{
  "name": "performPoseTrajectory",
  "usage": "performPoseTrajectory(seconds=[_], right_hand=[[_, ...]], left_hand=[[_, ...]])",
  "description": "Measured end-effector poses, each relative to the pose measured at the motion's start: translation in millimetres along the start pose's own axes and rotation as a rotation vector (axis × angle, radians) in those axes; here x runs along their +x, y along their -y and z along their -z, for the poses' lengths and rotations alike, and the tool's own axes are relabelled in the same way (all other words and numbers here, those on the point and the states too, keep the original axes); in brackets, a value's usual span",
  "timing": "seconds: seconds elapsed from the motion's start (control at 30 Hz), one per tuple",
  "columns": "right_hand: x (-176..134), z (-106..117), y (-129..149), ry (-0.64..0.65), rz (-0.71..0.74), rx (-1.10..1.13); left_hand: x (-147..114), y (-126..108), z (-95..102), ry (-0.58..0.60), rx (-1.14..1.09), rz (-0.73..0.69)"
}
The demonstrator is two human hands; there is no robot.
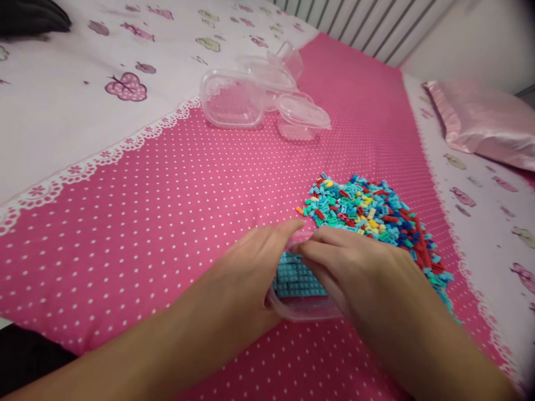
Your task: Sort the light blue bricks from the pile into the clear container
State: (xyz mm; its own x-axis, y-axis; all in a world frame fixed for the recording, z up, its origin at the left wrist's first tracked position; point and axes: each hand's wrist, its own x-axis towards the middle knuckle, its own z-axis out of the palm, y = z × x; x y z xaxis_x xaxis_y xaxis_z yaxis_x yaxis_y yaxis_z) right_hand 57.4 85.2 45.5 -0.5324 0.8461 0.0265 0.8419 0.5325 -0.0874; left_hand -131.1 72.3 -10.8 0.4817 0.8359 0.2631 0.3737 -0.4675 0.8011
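Note:
Light blue building bricks (296,277) lie packed in tidy rows inside a clear plastic container (307,310). My left hand (254,267) wraps round the container's left side, fingers on the far rim and the rest of the grip partly hidden. From the right, my right hand (349,262) reaches over the container, its fingertips pinched together at the far edge of the brick rows. Whatever sits between those fingertips is too small and covered to make out. Just beyond my right hand spreads a heap of loose building bricks (355,203) in blue, teal, red and yellow.
Several clear containers and lids (232,100) lie in a cluster farther back on the pink dotted bedspread (167,223). A pink satin pillow (485,120) rests at the right. White bars (355,22) stand at the back, and a dark object (33,16) shows at the upper left.

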Motion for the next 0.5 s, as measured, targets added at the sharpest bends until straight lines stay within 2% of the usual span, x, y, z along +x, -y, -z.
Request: performPoseTrajectory(seconds=[0.1, 0.2, 0.27, 0.33, 0.4, 0.5], right_hand=[[0, 14, -8, -0.265, 0.013, 0.070], [7, 26, -24, -0.520, -0.128, -0.022], [15, 28, -37, -0.593, -0.275, -0.096], [24, 25, -52, -0.619, -0.411, -0.074], [30, 19, -70, -0.700, -0.510, -0.078], [23, 11, -107, -0.839, -0.651, -0.141]], left_hand=[[-2, 6, -1.6, 0.011, -0.045, 0.018], [-5, 17, -2.9, 0.017, -0.010, 0.036], [-5, 24, -1.6, 0.033, 0.005, 0.047], [-5, 30, 2.0, 0.063, -0.031, 0.060], [-5, 35, 7.1, 0.134, -0.067, 0.067], [-5, 40, 14.2, 0.175, -0.075, 0.088]])
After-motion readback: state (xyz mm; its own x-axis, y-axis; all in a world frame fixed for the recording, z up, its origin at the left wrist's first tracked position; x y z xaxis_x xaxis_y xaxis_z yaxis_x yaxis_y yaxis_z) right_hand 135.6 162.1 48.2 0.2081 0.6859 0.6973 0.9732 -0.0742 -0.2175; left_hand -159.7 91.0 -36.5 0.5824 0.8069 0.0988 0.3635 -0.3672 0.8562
